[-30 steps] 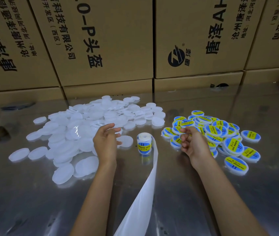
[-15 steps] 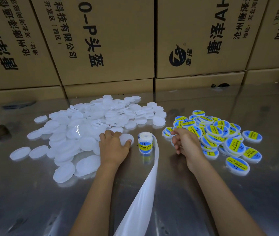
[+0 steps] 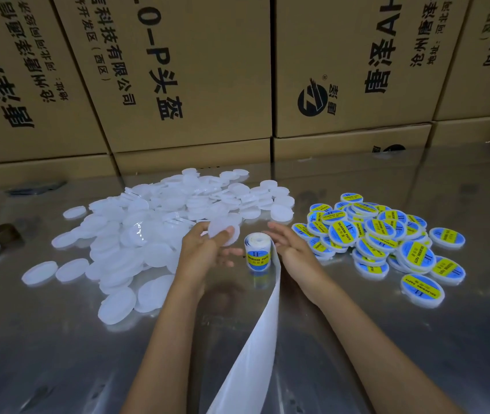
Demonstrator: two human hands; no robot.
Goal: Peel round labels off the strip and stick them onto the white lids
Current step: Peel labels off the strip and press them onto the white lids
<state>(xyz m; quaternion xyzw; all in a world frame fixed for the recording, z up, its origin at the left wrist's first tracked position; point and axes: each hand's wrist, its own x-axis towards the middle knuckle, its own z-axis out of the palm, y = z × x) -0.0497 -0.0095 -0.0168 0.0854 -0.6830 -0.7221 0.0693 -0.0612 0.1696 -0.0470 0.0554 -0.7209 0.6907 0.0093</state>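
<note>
L hand (image 3: 204,249) pinches 1 blank white lid (image 3: 222,233) by its rim, lifted just above the worktop (image 3: 58,339) beside the label roll (image 3: 258,251). R hand (image 3: 293,249) open, fingers straight, holding nothing. Lid looks light, stiff, slick plastic (grip edges). Labels thin, sticky; lift by edge.

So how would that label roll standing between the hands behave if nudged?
The label roll stands on end, so it would probably tip, then roll. It looks light. Its floppy backing strip trails off and may drag on the shiny table.
</note>
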